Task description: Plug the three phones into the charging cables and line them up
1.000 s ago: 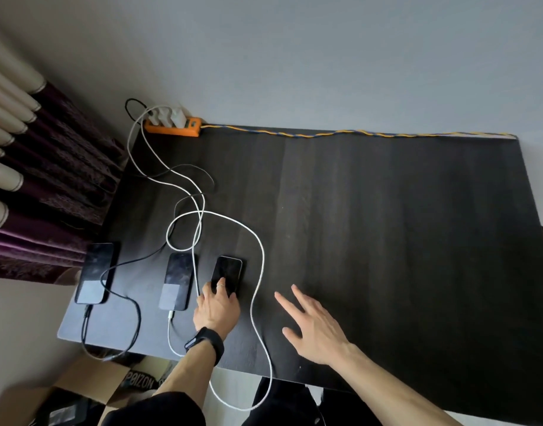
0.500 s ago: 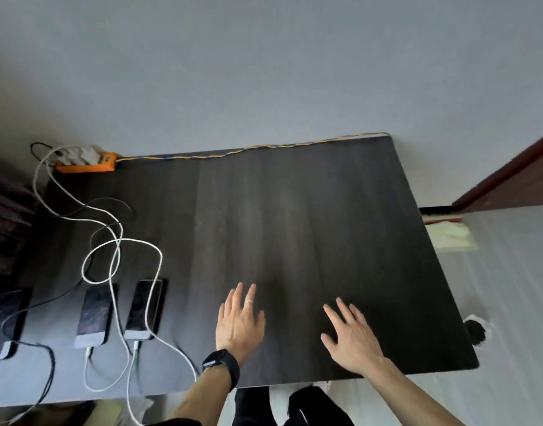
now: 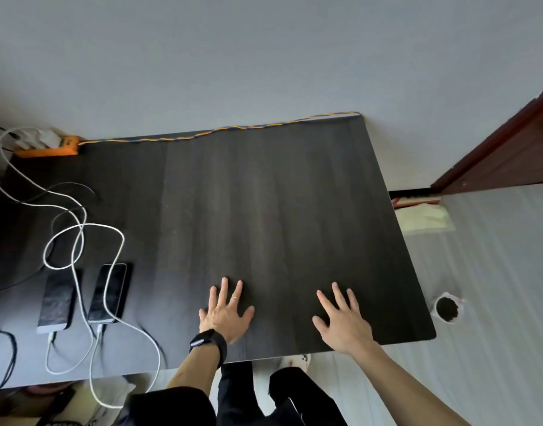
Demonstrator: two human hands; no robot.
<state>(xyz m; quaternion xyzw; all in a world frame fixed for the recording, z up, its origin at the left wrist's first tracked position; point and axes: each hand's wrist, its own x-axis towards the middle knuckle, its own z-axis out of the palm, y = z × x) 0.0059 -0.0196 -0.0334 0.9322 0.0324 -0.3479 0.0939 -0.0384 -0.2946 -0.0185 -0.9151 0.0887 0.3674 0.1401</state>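
Two dark phones lie side by side, screens up, at the table's near left: one phone (image 3: 55, 302) and, to its right, another phone (image 3: 108, 293). Each has a white cable (image 3: 81, 229) in its near end. The third phone is out of frame to the left; only its black cable (image 3: 6, 358) shows. My left hand (image 3: 226, 312), with a black watch and a ring, rests flat and open on the dark table (image 3: 264, 210), right of the phones. Further right, my right hand (image 3: 344, 321) lies flat with fingers spread. Neither holds anything.
An orange power strip (image 3: 47, 147) with white chargers sits at the far left corner. Its orange-and-blue cord (image 3: 221, 130) runs along the back edge. A dark wooden door (image 3: 507, 149) stands at the right. A small pot of soil (image 3: 447, 309) sits on the floor.
My left hand let go of the right-hand phone and moved right onto bare table. My right hand also moved right. The view swung right, so the leftmost phone left the frame.
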